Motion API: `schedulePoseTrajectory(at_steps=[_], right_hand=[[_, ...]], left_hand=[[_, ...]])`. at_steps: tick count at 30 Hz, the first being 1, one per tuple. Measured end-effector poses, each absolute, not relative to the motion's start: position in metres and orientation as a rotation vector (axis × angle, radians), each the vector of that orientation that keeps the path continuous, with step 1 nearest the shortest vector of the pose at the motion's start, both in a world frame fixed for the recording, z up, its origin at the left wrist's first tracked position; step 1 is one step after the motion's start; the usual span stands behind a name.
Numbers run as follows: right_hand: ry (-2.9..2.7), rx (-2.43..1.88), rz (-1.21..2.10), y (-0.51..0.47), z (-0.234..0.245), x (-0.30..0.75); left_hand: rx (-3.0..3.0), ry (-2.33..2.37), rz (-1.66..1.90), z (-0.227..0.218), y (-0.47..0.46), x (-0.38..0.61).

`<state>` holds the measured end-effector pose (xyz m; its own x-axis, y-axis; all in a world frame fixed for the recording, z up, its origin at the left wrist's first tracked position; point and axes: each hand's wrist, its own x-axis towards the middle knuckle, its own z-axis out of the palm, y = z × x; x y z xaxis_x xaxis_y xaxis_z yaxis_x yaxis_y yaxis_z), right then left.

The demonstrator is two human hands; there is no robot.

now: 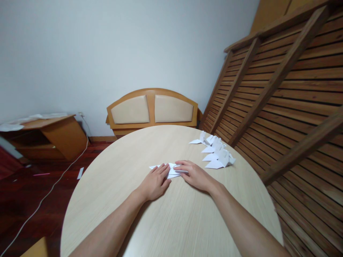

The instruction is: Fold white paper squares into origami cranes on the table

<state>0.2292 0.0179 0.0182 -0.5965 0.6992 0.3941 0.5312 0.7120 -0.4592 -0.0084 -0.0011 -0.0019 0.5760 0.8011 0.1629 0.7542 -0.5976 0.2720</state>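
Observation:
A folded piece of white paper lies flat on the round table, partly covered by both hands. My left hand rests on its left part, palm down with the fingers stretched out. On the right part lies my right hand, its fingers extended over the paper and slightly apart. The paper's pointed left tip shows beyond my left fingers. Several folded white paper figures stand in a row toward the table's right edge, beyond my right hand.
A wooden slatted frame leans close along the table's right side. Behind the table stands a padded headboard. At left are a wooden desk, a white cable and a paper strip on the floor.

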Motion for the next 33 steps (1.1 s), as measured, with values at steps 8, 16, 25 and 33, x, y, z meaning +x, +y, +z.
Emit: schedulePoseTrajectory(at_steps=[8,16,25,33], right_hand=[[-2.441,-0.963,0.372,0.017,0.017,0.230],[-2.405,-1.008,0.323,0.020,0.015,0.229],[-2.282,-1.011,0.456,0.016,0.022,0.222],[-2.257,-0.946,0.557,0.014,0.025,0.223]], left_hand=[[2.631,1.298,0.430,-0.002,-0.001,-0.009],[2.632,1.322,0.420,0.001,0.000,-0.008],[2.647,1.324,0.475,0.003,0.000,-0.008],[2.694,1.238,0.647,0.005,0.004,-0.009]])
